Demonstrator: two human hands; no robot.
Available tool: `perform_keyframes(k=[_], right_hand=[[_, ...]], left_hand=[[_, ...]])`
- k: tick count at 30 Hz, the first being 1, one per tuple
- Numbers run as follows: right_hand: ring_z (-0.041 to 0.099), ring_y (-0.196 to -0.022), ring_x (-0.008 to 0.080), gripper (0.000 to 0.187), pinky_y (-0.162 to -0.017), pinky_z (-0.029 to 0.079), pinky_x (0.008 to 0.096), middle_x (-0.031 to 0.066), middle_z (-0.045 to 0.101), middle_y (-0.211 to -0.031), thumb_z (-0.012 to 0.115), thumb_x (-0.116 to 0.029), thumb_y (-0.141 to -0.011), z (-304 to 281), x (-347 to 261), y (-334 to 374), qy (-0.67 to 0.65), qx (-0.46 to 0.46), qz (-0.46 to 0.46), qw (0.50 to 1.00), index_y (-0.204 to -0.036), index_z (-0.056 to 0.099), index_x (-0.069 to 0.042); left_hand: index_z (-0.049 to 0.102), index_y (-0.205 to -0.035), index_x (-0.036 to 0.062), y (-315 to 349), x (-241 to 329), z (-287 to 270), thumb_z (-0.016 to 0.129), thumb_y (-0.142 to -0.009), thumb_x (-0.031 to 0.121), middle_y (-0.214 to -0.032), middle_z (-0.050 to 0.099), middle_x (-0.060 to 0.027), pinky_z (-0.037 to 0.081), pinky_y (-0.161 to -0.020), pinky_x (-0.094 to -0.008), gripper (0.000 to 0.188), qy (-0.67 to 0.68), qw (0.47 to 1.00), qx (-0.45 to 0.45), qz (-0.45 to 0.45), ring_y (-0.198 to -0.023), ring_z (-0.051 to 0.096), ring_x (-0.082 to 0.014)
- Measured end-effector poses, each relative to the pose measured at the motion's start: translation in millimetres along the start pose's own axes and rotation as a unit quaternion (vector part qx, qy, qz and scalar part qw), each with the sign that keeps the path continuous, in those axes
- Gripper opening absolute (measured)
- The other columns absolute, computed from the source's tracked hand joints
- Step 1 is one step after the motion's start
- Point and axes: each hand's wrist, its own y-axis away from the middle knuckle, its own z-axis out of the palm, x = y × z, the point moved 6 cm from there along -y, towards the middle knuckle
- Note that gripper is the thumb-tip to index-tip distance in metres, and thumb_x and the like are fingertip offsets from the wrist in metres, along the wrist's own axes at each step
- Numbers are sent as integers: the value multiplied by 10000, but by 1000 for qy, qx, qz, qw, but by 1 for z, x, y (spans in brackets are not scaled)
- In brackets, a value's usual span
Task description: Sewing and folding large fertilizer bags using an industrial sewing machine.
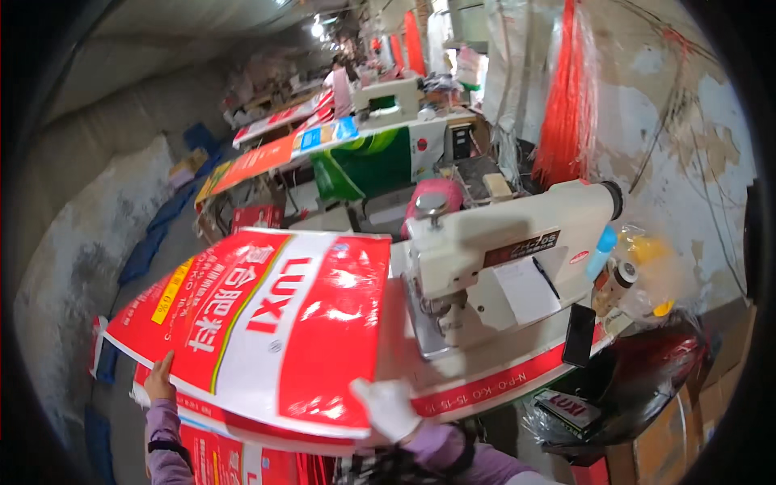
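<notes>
A large red and white printed woven sack (331,323) lies flat across the sewing table, left of the sewing machine's needle. My bare left hand (159,378) grips its near left edge, fingers on the top face. At the near right corner, my right hand (386,408) wears a white glove, somewhat blurred, and pinches the sack's edge; its lower fingers are hidden. Just right of the sack stands the cream industrial sewing machine (501,234), its needle and presser foot (443,319) apart from the sack. More red sacks (218,457) are below the table's near edge.
A black phone (578,335) and a paper with a pen (525,287) lie by the machine. A thread cone (622,275) and blue bottle (600,252) stand to the right. Red strands (566,105) hang on the wall. Another sewing machine (388,101) and a person (340,89) are farther back.
</notes>
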Motion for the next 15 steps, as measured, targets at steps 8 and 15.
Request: perform_keyframes(k=[8, 15], right_hand=[[618, -798, 275, 229, -760, 502, 371, 111, 625, -840, 624, -106, -771, 80, 22, 20, -185, -64, 97, 976, -998, 640, -85], [577, -1039, 337, 608, -864, 484, 444, 184, 580, -1180, 672, -168, -769, 136, 37, -101, 183, -25, -107, 977, -1330, 449, -91]], left_hand=[[528, -1263, 86, 319, 91, -11, 554, -941, 259, -1161, 588, -123, 552, -672, -334, 367, 687, 418, 44, -593, -889, 627, -241], [570, -886, 80, 452, 54, -43, 575, -940, 272, -683, 614, -33, 479, -509, -279, 200, 560, 428, 77, -705, -532, 553, -135]])
